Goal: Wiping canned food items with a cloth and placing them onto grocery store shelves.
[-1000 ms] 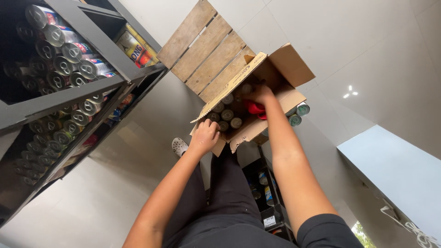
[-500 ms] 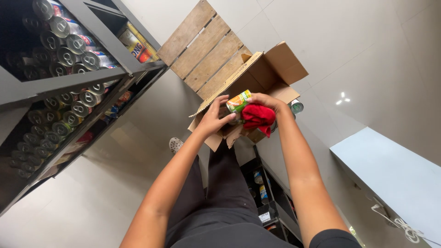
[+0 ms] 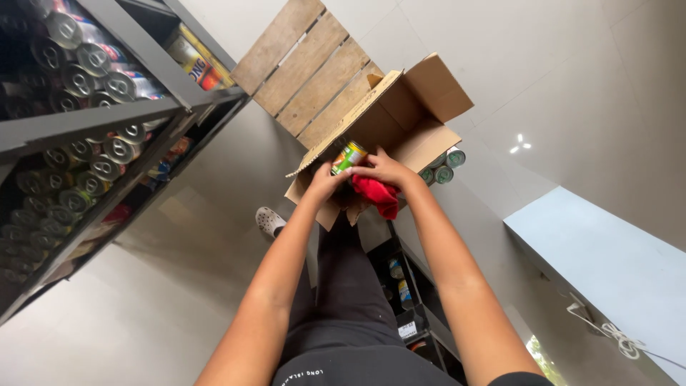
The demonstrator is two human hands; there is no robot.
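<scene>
- Head view: the left hand (image 3: 325, 182) has its fingers curled around the lower end of a green-and-orange can (image 3: 348, 157), gripping it.
- The right hand (image 3: 386, 170) is closed over the same can from the other side, fingers bent onto its body; a red cloth (image 3: 376, 196) is bunched under the palm and hangs below the hand.
- The can sits between both hands, tilted, just above the open cardboard box (image 3: 400, 118), near its front edge.
- The box has its flaps spread and rests against a wooden pallet (image 3: 304, 68) on the floor.
- More cans (image 3: 443, 168) show just beside the box, to the right of the right hand.
- A grey shelf rack (image 3: 107, 121) full of cans stands well apart on the left.
- One light clog (image 3: 270, 221) shows near the left forearm.
</scene>
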